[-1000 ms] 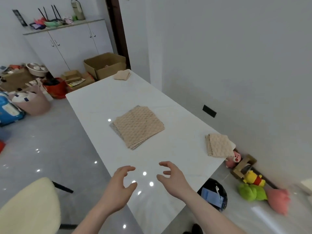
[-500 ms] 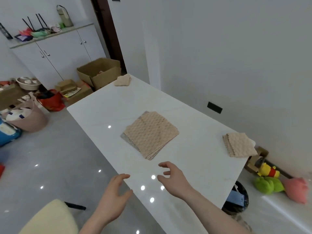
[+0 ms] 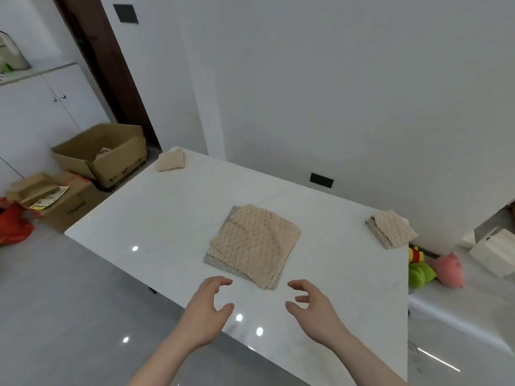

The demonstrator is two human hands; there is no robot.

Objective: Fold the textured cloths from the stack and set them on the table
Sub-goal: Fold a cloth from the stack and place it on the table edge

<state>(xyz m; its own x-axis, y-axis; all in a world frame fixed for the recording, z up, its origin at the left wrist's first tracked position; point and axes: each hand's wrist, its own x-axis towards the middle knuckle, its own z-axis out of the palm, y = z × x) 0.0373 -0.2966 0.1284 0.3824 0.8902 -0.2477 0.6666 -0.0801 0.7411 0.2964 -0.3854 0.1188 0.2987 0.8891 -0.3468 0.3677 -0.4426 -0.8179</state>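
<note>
A stack of beige textured cloths (image 3: 255,243) lies flat in the middle of the white table (image 3: 156,218). A folded beige cloth (image 3: 391,228) sits at the table's right edge. Another folded or bunched beige cloth (image 3: 170,160) rests at the far left corner. My left hand (image 3: 206,310) hovers over the near part of the table, just short of the stack, fingers spread and empty. My right hand (image 3: 313,309) hovers beside it, a hand's width to the right, also spread and empty. Neither hand touches a cloth.
The table stands along a white wall. An open cardboard box (image 3: 103,153) and flat boxes (image 3: 44,195) sit on the floor past the far left corner, near a red bag (image 3: 12,225). Plush toys (image 3: 434,267) and a white box (image 3: 494,252) lie on the floor at right.
The view has swung right and closer to the table. Both hands have moved forward toward the stack's near edge and stay empty. The cloths have not moved.
</note>
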